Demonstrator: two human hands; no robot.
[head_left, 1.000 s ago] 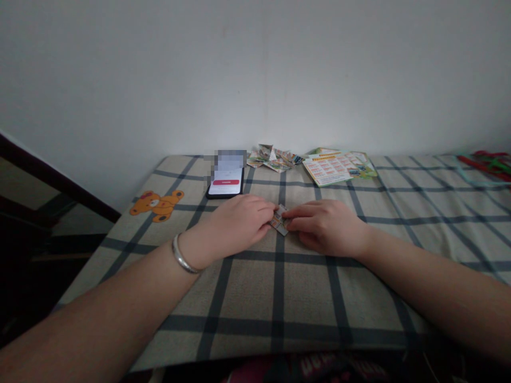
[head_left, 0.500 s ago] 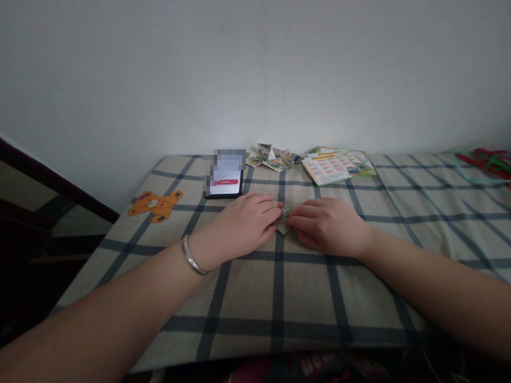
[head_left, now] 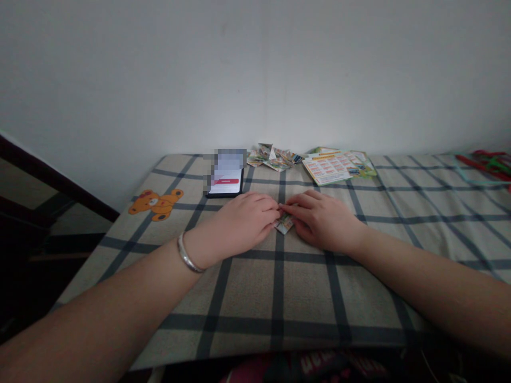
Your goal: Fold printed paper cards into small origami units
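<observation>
A small piece of printed paper (head_left: pixel 285 224) lies on the checked tablecloth (head_left: pixel 247 303), mostly covered by fingers. My left hand (head_left: pixel 249 221), with a silver bangle at the wrist, is closed on its left side. From the other side my right hand (head_left: pixel 323 221) grips it, thumb low and index finger reaching to the paper's upper edge. The fingertips of both hands meet there. Just beyond the hands, near the wall, is a heap of folded printed paper pieces (head_left: pixel 273 158).
A phone (head_left: pixel 225 181) with a lit screen lies behind my left hand. Printed sheets (head_left: pixel 329 167) are stacked at the back right. Red and green items (head_left: pixel 491 165) sit at the far right. A bear figure (head_left: pixel 155 205) is at the left. The wall (head_left: pixel 255 74) bounds the table behind.
My right hand has shifted slightly up and left, its index finger now at the paper's top edge. More of the paper shows between the hands. My left hand has barely moved.
</observation>
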